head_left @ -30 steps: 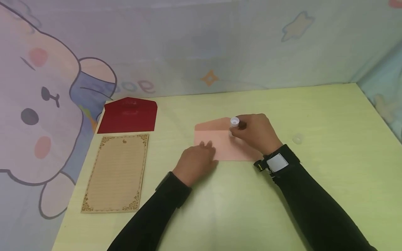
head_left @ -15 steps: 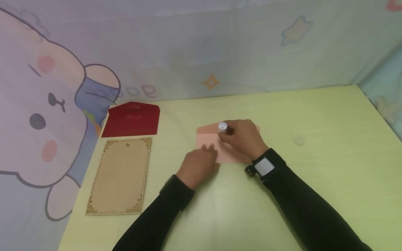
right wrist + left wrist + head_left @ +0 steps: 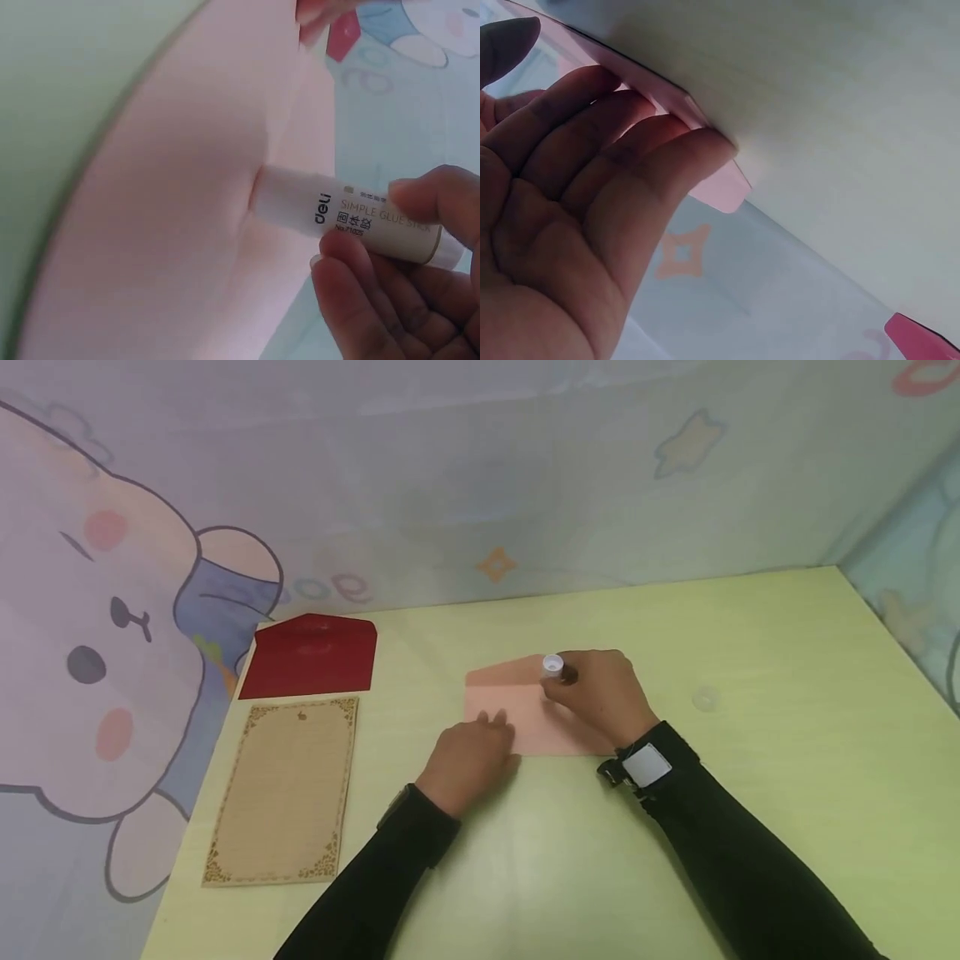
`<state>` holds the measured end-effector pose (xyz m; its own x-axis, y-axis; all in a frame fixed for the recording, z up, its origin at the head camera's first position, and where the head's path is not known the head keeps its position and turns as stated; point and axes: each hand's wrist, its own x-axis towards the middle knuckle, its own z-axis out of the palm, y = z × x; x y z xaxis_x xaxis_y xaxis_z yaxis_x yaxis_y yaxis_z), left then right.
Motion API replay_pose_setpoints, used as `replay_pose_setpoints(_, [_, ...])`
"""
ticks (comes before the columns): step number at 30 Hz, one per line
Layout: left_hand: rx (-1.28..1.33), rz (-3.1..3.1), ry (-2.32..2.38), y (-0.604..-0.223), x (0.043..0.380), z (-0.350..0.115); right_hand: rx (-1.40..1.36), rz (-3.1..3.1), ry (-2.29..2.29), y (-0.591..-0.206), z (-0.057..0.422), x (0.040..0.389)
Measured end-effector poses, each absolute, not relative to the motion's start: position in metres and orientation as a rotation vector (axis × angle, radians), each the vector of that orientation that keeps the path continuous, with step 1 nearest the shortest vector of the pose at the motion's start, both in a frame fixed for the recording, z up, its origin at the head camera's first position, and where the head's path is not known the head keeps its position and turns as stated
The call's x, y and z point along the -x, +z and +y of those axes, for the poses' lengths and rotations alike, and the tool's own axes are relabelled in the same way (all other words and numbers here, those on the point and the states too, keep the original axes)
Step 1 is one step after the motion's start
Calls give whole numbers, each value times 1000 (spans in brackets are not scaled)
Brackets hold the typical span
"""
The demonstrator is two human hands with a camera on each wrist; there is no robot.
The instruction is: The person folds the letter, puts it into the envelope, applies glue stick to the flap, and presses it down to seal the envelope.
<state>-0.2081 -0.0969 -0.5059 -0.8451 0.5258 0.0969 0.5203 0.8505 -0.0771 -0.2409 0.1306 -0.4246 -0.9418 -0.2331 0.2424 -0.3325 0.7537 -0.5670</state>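
Observation:
A pink envelope (image 3: 570, 727) lies on the table with its flap (image 3: 502, 673) unfolded away from me. My right hand (image 3: 600, 689) grips a white glue stick (image 3: 337, 214) between thumb and fingers, its lower end down at the envelope near the flap fold. Printed lettering shows on the glue stick's side in the right wrist view. On the envelope's left part rests my left hand (image 3: 468, 760), fingertips pressing the paper. From low at the side, the left wrist view shows these fingers (image 3: 660, 165) bent a little over the envelope's edge, holding nothing.
A dark red envelope (image 3: 311, 660) with its flap up lies at the back left. Nearer me is a beige sheet of lined paper (image 3: 285, 793) with an ornate border. A small clear cap (image 3: 705, 698) sits right of my right hand. A printed cloth (image 3: 420, 485) hangs behind the table.
My right hand first slid the glue stick left along the envelope's fold, then came back right. My left hand stays on the envelope. The head view shifted slightly.

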Motion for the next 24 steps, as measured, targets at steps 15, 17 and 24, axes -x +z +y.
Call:
replay_pose_setpoints(15, [734, -2907, 136, -478, 197, -88, -466, -2777, 992, -428, 119, 242])
replay_pose_setpoints(17, [732, -2929, 134, -473, 196, -87, -425, -2793, 988, -428, 126, 241])
replay_pose_setpoints(24, [761, -2926, 135, -482, 197, -88, -445, -2778, 987, -432, 123, 240])
